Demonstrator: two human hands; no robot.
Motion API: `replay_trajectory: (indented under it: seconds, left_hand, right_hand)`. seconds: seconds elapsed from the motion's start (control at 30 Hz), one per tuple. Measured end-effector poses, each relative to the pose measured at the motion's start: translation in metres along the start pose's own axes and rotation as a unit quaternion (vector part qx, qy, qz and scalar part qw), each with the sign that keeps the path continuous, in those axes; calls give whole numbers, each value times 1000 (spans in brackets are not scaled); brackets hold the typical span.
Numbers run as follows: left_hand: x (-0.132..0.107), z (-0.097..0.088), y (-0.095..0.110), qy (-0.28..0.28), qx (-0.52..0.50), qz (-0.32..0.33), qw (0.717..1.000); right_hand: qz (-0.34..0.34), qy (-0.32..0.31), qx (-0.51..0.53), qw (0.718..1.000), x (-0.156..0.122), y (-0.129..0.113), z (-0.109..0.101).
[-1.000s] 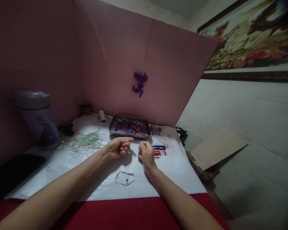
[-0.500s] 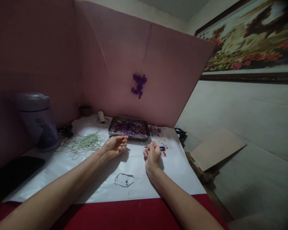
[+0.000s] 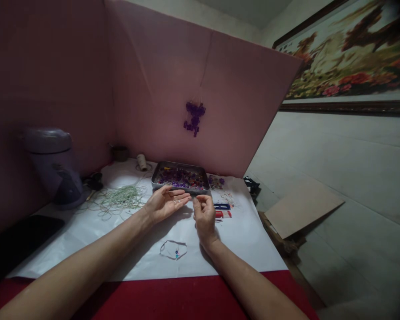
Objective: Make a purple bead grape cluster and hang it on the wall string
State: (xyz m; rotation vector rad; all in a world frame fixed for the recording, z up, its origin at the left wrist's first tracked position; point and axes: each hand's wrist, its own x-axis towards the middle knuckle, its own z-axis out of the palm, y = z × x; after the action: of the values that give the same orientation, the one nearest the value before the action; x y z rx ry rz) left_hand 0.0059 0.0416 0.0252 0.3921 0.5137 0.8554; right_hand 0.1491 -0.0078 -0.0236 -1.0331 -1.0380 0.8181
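My left hand point(image 3: 166, 203) lies palm up over the white paper point(image 3: 136, 235), fingers stretched out and open, just in front of the metal tray point(image 3: 180, 177) of purple and mixed beads. Small pale things seem to rest on its palm, too small to name. My right hand point(image 3: 203, 213) hovers right beside it with thumb and fingers pinched together; what they hold is too small to make out. A small string loop with a few coloured beads point(image 3: 174, 249) lies on the paper near my wrists.
A tangle of pale green cord point(image 3: 122, 197) and a spool point(image 3: 141, 161) lie left of the tray. A purple jug point(image 3: 53, 165) stands at the far left. Red and blue clips point(image 3: 222, 210) sit right of my right hand. A purple bead cluster point(image 3: 194, 117) hangs on the pink board.
My left hand turned palm up and its fingers spread out. My right hand went right toward the clips, then came back left beside the left palm.
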Motion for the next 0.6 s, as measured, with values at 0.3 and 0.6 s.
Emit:
replay_trajectory:
  seconds: [0.3, 0.6]
  left_hand:
    - [8, -10, -9, 3, 121, 58, 991]
    - [2, 1, 20, 126, 272, 191, 935]
  right_hand:
    - [-152, 38, -131, 979, -6, 2, 3]
    - [-151, 76, -85, 982, -4, 6, 2]
